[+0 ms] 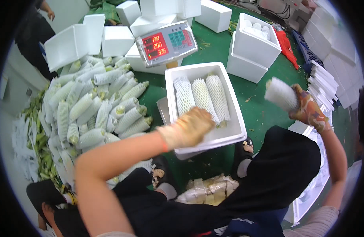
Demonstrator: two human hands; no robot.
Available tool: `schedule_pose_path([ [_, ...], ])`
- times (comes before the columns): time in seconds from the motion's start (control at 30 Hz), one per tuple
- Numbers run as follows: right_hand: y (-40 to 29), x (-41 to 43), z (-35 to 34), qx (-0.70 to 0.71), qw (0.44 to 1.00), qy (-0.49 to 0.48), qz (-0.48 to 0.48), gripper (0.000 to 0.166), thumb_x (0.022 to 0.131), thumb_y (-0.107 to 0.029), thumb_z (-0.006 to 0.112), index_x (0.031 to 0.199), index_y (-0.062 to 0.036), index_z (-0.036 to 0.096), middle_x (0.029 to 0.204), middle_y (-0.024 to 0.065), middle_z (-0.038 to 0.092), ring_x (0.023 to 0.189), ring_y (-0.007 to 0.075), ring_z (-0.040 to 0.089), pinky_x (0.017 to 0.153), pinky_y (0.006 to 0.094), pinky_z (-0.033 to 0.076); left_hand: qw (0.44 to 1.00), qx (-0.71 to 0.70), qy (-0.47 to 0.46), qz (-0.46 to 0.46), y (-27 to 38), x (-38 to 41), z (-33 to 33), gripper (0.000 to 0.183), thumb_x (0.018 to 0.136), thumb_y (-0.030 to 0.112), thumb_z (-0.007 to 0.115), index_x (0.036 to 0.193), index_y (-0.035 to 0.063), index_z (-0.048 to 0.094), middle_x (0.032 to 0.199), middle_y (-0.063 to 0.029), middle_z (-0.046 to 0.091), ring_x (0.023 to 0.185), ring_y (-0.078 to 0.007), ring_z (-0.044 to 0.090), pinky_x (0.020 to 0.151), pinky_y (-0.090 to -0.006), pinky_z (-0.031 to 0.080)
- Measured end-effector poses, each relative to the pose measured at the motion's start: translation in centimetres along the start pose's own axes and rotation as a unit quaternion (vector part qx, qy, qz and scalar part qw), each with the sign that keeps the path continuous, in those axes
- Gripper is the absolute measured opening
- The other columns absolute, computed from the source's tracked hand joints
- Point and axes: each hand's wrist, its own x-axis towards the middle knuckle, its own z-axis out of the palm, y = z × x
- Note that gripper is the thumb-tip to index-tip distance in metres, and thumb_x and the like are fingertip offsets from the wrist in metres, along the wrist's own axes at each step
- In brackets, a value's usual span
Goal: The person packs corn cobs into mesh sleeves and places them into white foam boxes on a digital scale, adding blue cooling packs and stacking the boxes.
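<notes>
In front of me stands a white foam box (233,118), with three long pale-green vegetables (202,96) in white foam-net sleeves lying side by side in it. My gloved left hand (193,127) is over the near left part of the box, by the lower ends of the left and middle vegetables. Its fingers are curled and face away from me, so whether they grip anything is hidden. Out to the right of the box, my gloved right hand (309,108) holds another net-sleeved vegetable (280,93) in the air.
A scale's display panel (167,43) with lit digits rises behind the box. Sleeved vegetables (93,103) form a large heap at left. Stacked foam boxes (253,47) stand back right; foam lids (65,47) lean at back left. A taped bundle (210,189) lies between my feet. Another person (35,35) stands far left.
</notes>
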Motion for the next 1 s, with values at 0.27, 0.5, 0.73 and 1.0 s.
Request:
schedule_pose_path([
  [0.27, -1.9, 0.1, -4.8, -0.125, 0.973, -0.175, -0.086, 0.069, 0.068, -0.015, 0.074, 0.131, -0.0072, 0.048, 0.107, 0.0200, 0.064, 0.098, 0.0354, 0.063, 0.082, 0.0424, 0.051, 0.998, 0.025, 0.013, 0.061, 0.6, 5.1, 1.3, 0.068, 0.069, 0.027, 0.079, 0.133, 0.0159, 0.057, 0.145, -0.0155, 0.042, 0.136, -0.0364, 0.037, 0.110, -0.0503, 0.031],
  [0.5, -4.5, 2.4, -4.6, -0.120, 0.967, -0.223, -0.022, 0.054, 0.059, -0.022, 0.080, 0.105, -0.0064, 0.055, 0.088, 0.0159, 0.066, 0.084, 0.0346, 0.066, 0.076, 0.0401, 0.053, 0.978, 0.116, 0.168, 0.047, -3.8, 7.7, 7.8, 0.022, 0.072, 0.017, 0.064, 0.092, 0.0094, 0.069, 0.105, -0.0097, 0.062, 0.102, -0.0299, 0.060, 0.090, -0.0467, 0.044],
  [0.73, -9.2, 10.1, 7.3, -0.098, 0.854, -0.510, -0.038, 0.064, 0.065, -0.036, 0.079, 0.118, -0.0050, 0.060, 0.099, 0.0135, 0.069, 0.085, 0.0269, 0.068, 0.077, 0.0368, 0.054, 0.943, -0.199, 0.265, 0.040, -7.0, 6.6, 6.2, 0.026, 0.063, 0.004, 0.078, 0.084, 0.0030, 0.063, 0.094, -0.0125, 0.061, 0.089, -0.0307, 0.062, 0.083, -0.0357, 0.051],
  [1.0, -10.0, 12.1, 26.3, -0.055, 0.770, -0.586, -0.246, 0.067, 0.078, -0.062, 0.066, 0.103, -0.0004, 0.067, 0.100, 0.0142, 0.069, 0.090, 0.0249, 0.065, 0.084, 0.0385, 0.051, 0.922, -0.331, 0.195, -0.046, -8.3, 8.1, 7.4, 0.024, 0.067, 0.003, 0.075, 0.089, 0.0031, 0.065, 0.092, -0.0085, 0.062, 0.088, -0.0224, 0.062, 0.082, -0.0313, 0.050],
])
